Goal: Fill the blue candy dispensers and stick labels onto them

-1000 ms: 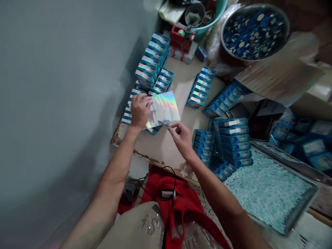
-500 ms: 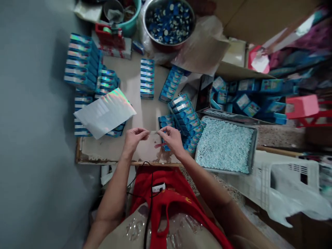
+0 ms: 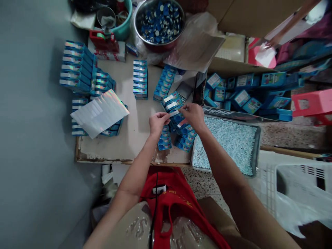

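Between my two hands a short, pale, shiny sticker strip is stretched over a leaning row of small blue boxes. My left hand pinches its left end. The fingertips of my right hand are closed at its right end, and a thin reddish piece shows below them; whether the hand holds it, I cannot tell. Some boxes in the row are partly covered by my fingers. A silvery sticker sheet lies across other stacked blue boxes at the left.
Two more rows of blue boxes stand behind. A tray of pale blue granules and a carton of blue boxes are at the right. At the back are a metal bowl of blue and silver discs and a red tape dispenser.
Both hands have moved right and away from me, from above the table's front area to over the leaning blue boxes, carrying the strip between them. The view has shifted slightly.
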The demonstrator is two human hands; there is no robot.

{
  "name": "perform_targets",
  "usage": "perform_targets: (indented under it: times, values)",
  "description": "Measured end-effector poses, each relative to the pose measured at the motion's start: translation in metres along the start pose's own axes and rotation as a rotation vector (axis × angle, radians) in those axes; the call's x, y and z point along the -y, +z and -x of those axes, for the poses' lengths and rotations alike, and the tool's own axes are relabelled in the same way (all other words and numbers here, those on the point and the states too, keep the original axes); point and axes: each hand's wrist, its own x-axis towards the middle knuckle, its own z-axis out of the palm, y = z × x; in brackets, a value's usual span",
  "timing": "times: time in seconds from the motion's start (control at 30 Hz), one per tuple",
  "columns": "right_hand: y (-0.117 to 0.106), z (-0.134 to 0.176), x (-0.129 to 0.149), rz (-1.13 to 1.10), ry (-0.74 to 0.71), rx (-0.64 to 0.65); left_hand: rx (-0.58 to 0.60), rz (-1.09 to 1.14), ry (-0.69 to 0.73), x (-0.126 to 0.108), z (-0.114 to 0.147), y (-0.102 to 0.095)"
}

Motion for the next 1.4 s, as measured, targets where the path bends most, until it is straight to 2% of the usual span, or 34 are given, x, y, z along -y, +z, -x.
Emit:
perform_targets:
  times: [0.2,0.37,0.43,0.57,0.67,0.73,0.83,0.87,0.93,1.03,1.1,1.17,1.3,1.4]
  values:
    - [0.006,-0.008,-0.006,-0.011,-0.039,0.019,-0.035,0.031,0.006,0.003,-0.001,0.003]
    - [0.012,-0.011,-0.007,-0.016,-0.016,0.041,-0.033,0.022,-0.005,0.010,-0.005,0.001]
    - [0.015,-0.013,-0.009,-0.009,0.022,0.027,-0.037,0.060,-0.043,0.014,-0.010,0.002]
    - [0.020,-0.020,-0.017,-0.018,0.147,-0.092,-0.094,0.158,-0.180,0.028,-0.026,0.007]
    - [0.019,-0.024,-0.020,-0.064,0.129,-0.099,-0.093,0.137,-0.218,0.037,-0.036,0.008]
    - [0.014,-0.025,-0.019,-0.116,0.113,-0.102,-0.129,0.066,-0.148,0.039,-0.034,0.005]
    - [0.005,-0.020,-0.012,-0.233,0.132,-0.105,-0.208,-0.066,0.074,0.034,-0.014,-0.002]
    - [0.002,-0.018,-0.009,-0.268,0.133,-0.102,-0.187,-0.097,0.138,0.031,-0.004,-0.003]
    - [-0.002,-0.012,-0.003,-0.314,0.125,-0.104,-0.048,-0.121,0.187,0.024,0.016,-0.003]
    - [-0.002,-0.006,0.006,-0.343,0.109,-0.116,0.162,-0.109,0.126,0.017,0.038,0.004]
    - [0.000,-0.003,0.009,-0.367,0.104,-0.116,0.179,-0.096,0.121,0.015,0.043,0.009]
    - [0.001,0.000,0.008,-0.423,0.107,-0.087,0.147,-0.091,0.150,0.015,0.043,0.010]
    - [-0.002,0.008,-0.007,-0.596,0.068,0.064,0.178,-0.157,0.162,0.012,0.041,-0.001]
    - [-0.007,0.016,-0.022,-0.623,0.039,0.158,0.195,-0.235,0.149,0.011,0.039,-0.010]
